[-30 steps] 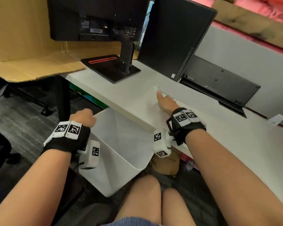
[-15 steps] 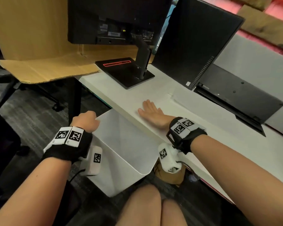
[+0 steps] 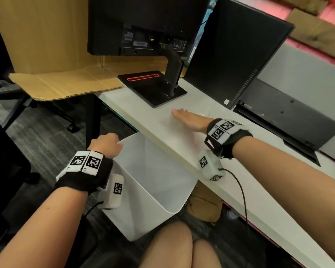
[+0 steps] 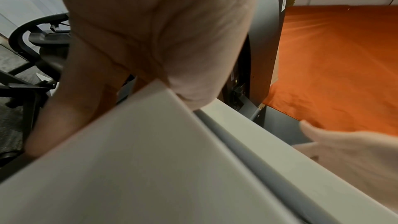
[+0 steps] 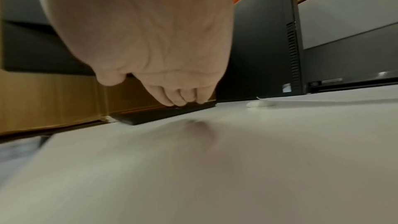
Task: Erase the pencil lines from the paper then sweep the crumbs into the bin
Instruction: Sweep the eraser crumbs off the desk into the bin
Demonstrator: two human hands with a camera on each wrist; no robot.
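Note:
My left hand [image 3: 106, 144] grips the rim of the white bin [image 3: 174, 210], which is held just below the front edge of the white desk [image 3: 240, 190]. In the left wrist view its thumb and fingers [image 4: 150, 40] curl over the bin wall [image 4: 129, 168]. My right hand [image 3: 186, 118] lies flat, fingers straight, on the desk near the monitor base. In the right wrist view the fingertips [image 5: 178, 100] touch the desk, and the paper [image 5: 323, 99] and a small white eraser [image 5: 260, 104] lie to the right. I cannot make out any crumbs.
A black monitor stand [image 3: 153, 88] sits just beyond my right hand. A second black monitor [image 3: 236, 51] and a flat black panel [image 3: 288, 117] stand at the back right. Cardboard [image 3: 66, 84] lies to the left, and an office chair [image 4: 32, 43] stands beyond it.
My right hand has swept left across the desk, off the paper and toward the monitor stand. The left hand has kept its hold on the bin rim.

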